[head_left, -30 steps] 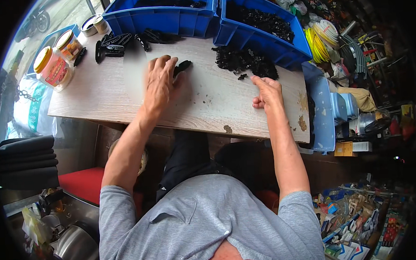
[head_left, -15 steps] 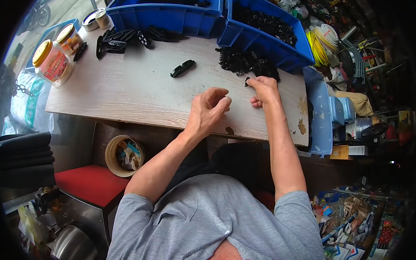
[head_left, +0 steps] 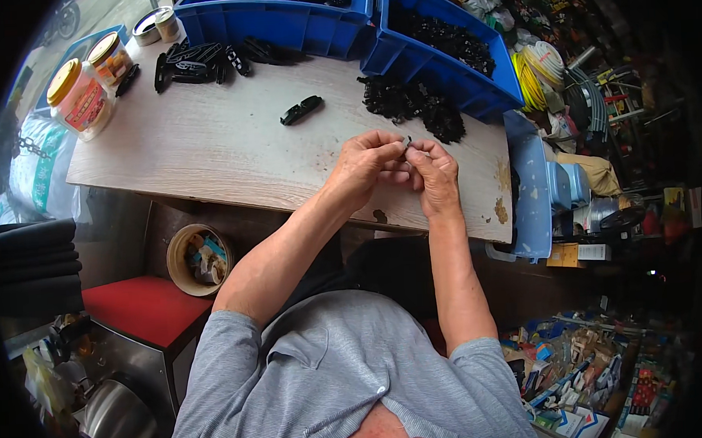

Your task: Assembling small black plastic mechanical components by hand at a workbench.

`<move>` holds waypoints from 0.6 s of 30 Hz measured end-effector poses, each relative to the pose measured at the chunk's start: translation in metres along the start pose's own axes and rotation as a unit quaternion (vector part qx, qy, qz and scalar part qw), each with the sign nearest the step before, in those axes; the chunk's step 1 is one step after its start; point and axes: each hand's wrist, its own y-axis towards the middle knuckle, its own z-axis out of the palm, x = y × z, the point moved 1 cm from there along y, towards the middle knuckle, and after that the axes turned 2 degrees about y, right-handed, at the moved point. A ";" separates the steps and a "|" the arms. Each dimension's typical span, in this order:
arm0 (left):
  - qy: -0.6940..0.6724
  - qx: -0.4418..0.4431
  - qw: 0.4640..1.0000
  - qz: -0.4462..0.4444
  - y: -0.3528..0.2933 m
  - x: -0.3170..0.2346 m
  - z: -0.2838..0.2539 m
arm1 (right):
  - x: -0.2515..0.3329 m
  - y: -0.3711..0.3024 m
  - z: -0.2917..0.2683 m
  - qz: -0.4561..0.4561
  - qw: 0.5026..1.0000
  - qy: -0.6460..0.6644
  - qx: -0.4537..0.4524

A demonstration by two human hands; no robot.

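My left hand (head_left: pixel 363 167) and my right hand (head_left: pixel 437 174) meet above the front of the table, fingertips almost touching. Between their thumbs and fingers they pinch a small black part (head_left: pixel 408 143), mostly hidden by the fingers. Just beyond my hands lies a loose pile of small black parts (head_left: pixel 413 107) against the right blue bin. A single longer black piece (head_left: pixel 302 110) with a jointed, glossy look rests by itself on the wood-grain table (head_left: pixel 206 139). More such long black pieces (head_left: pixel 195 63) are heaped at the back left.
Two blue bins, left (head_left: pixel 280 25) and right (head_left: pixel 446 62), line the far edge, with black parts inside. Lidded plastic jars (head_left: pixel 79 102) stand at the left. Below the table is a bucket (head_left: pixel 200 261) of scraps. A pale blue crate (head_left: pixel 528 180) adjoins the table's right edge.
My right hand has come from the pile toward me with a small black part. My left hand has moved right to meet it, and its fingers have closed.
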 end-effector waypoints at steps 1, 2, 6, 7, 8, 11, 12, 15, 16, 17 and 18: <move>0.001 -0.003 1.000 0.006 0.000 0.001 0.000 | 0.000 -0.001 0.000 -0.007 1.000 -0.003 0.006; 0.000 -0.004 1.000 0.006 0.000 0.001 -0.001 | 0.001 -0.001 -0.001 -0.006 1.000 -0.003 0.006; 0.015 -0.008 0.999 0.030 -0.002 0.002 -0.002 | 0.002 -0.001 0.000 -0.008 0.999 -0.001 0.033; 0.028 -0.008 0.999 0.036 -0.002 0.002 -0.002 | 0.003 -0.001 0.001 -0.005 0.999 -0.002 0.037; 0.027 -0.008 0.999 0.034 -0.002 0.002 -0.002 | 0.003 -0.001 0.001 -0.004 0.999 -0.002 0.036; 0.053 -0.018 0.998 0.039 -0.003 0.003 -0.001 | 0.004 0.000 0.006 0.002 0.999 0.017 0.045; 0.069 -0.019 0.997 0.040 -0.004 0.003 0.000 | 0.005 -0.001 0.004 0.006 0.999 0.001 0.038; 0.246 -0.066 0.958 0.131 -0.002 0.005 -0.013 | 0.000 0.000 -0.001 0.004 0.999 0.006 0.046; 0.397 -0.104 0.887 0.212 -0.002 0.004 -0.017 | -0.002 0.000 -0.002 0.000 0.998 0.024 0.055; 0.400 -0.104 0.886 0.210 -0.005 -0.008 -0.020 | -0.002 -0.001 -0.001 0.001 0.998 0.028 0.054; 0.509 -0.166 0.811 0.234 -0.010 -0.029 -0.028 | 0.001 -0.003 0.000 0.003 0.998 0.036 0.046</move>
